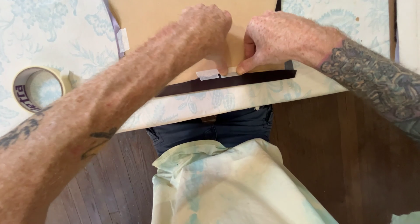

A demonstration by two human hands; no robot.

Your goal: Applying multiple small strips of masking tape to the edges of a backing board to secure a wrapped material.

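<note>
Head view
Left hand: my left hand (205, 31) is curled, fingers bunched together, fingertips pressing down on a tape strip (207, 74) at the near edge of the board (175, 14). It grips nothing; it only presses.
Right hand: my right hand (280, 40) is loosely fisted, the thumb stretched left and flat on the board's near edge, its tip just beside my left fingertips. Whether it touches the tape too I cannot tell.
Left arm: it runs from the near left corner diagonally up to the middle, crossing the table edge.
Right arm: it comes in from the right, tattooed at the wrist, forearm over the table's near right corner.
Board: brown, flat on the table (52, 40), in the middle and far part of the scene; small pale tape pieces sit along its left and far edges.
Dark strip: a dark strip (227, 81) lies along the board's near edge, just near of both hands, and the tape strip overlaps it.
Tape roll: a tape roll (37, 88) lies flat on the table at far left, well apart from the hands.
Cloth: a pale flowered cloth (227, 184) covers my lap, near of the table.
</note>
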